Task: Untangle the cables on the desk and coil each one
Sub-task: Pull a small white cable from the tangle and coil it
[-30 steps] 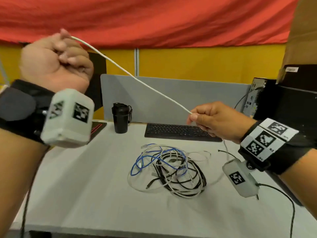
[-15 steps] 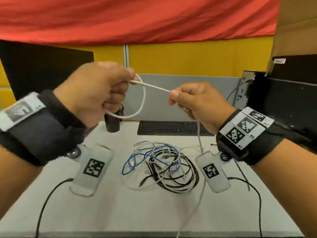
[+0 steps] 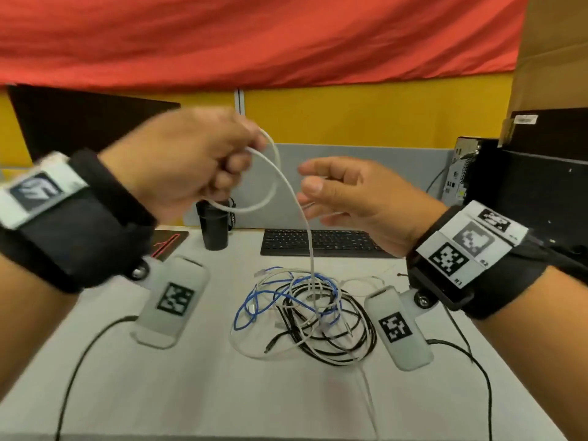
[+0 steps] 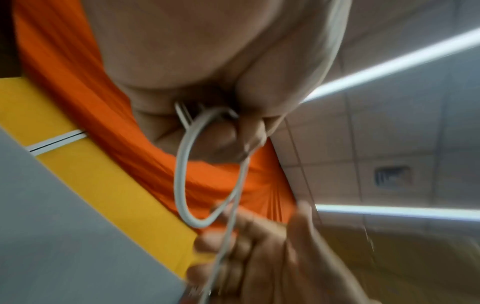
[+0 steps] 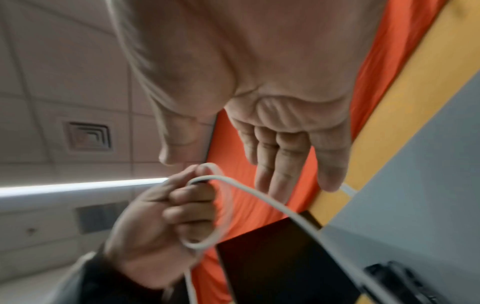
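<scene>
One white cable (image 3: 288, 186) loop hangs downward from left hand (image 3: 187, 160).

The left hand (image 3: 187, 163) is motion-blurred in the head view, and its curled fingers hide the stretch of white cable (image 3: 273, 173) they grip. In the left wrist view the right hand (image 4: 262, 253) is a smear at the bottom edge, so whether its fingertips touch the cable cannot be told. Both forearms are cut off by the head view's lower corners. In the pile (image 3: 305, 313) on the desk (image 3: 159, 393) the strands cross too densely to follow; there seem to be white, blue and black ones. The cup (image 3: 216, 227) is partly covered by the cable loop.
</scene>
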`<state>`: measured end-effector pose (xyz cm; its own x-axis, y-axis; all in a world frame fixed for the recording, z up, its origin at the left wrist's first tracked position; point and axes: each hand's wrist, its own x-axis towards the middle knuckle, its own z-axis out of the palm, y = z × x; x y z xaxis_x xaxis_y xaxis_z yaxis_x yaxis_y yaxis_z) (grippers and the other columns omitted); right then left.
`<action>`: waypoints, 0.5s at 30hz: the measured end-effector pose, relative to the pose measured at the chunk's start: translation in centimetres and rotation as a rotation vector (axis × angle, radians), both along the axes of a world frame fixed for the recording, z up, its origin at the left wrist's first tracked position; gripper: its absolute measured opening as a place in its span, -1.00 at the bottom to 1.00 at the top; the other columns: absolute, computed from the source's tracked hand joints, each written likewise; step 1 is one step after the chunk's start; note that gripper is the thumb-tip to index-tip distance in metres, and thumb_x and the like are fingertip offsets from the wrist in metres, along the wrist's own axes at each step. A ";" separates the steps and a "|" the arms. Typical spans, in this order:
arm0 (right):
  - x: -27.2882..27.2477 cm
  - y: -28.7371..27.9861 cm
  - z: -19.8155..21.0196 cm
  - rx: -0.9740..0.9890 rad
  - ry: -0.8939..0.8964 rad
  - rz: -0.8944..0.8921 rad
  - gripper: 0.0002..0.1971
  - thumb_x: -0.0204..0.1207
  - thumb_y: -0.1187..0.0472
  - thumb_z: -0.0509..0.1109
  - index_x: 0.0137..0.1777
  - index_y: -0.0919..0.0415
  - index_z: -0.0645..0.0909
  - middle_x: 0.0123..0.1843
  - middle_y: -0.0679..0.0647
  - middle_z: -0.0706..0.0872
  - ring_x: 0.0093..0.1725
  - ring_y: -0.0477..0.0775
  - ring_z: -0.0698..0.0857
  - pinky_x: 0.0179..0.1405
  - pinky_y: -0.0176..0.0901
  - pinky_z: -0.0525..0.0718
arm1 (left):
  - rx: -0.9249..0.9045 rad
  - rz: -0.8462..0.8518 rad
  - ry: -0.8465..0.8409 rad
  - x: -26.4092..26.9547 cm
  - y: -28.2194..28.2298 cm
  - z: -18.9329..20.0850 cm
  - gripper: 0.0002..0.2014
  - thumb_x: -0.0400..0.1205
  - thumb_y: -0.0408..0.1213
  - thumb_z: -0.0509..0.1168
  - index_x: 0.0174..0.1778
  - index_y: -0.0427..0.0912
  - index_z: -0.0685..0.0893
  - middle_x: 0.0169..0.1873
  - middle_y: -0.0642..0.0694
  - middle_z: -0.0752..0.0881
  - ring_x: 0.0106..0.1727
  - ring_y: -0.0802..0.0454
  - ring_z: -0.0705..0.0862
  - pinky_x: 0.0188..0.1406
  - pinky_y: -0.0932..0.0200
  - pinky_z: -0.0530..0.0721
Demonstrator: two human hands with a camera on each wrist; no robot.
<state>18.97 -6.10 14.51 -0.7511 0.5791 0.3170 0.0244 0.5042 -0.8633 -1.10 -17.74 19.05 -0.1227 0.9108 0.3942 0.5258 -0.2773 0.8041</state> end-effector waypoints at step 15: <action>0.7 -0.3 2.1 -0.218 0.213 0.088 -0.82 0.41 0.07 0.50 -0.21 0.19 0.73 -0.51 -0.07 0.29 -0.55 -0.12 0.19 -0.69 -0.35 0.18 | -0.261 -0.260 -0.275 1.5 0.3 -0.6 -0.68 0.80 -0.14 0.10 -0.16 -0.13 0.67 -0.47 0.04 0.38 -0.51 0.11 0.32 -0.44 0.17 0.33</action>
<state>19.65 -6.36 16.63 -0.7314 0.5861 0.3487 -0.2046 0.2992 -0.9320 0.44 -17.40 18.40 0.0554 0.9897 0.1321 0.2228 -0.1412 0.9646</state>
